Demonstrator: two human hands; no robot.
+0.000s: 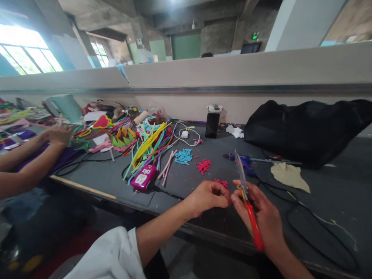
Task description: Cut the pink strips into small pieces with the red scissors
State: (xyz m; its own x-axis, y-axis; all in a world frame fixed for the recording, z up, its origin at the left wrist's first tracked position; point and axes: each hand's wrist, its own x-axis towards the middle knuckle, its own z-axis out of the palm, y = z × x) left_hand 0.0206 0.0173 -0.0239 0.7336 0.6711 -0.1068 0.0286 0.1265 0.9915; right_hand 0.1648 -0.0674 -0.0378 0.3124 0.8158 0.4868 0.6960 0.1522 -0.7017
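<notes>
My right hand (266,213) is closed around a pair of scissors (253,224) with red handles, the blades pointing up and away from me. A small yellow bit shows by its fingers. Close beside it, my left hand (207,197) pinches thumb and fingers together near the table's front edge; what lies between the fingertips is too small to make out. Just beyond the left fingers are small red pieces (222,183). Farther back lie a pile of red pieces (204,166) and a pile of blue pieces (183,156).
Left of the piles are a purple box (143,178) and a heap of coloured pipe cleaners (149,145). A phone (212,125) stands at the back. To the right are a blue glue gun (247,164), a black bag (302,128) and cables. Another person's hands (59,135) are at far left.
</notes>
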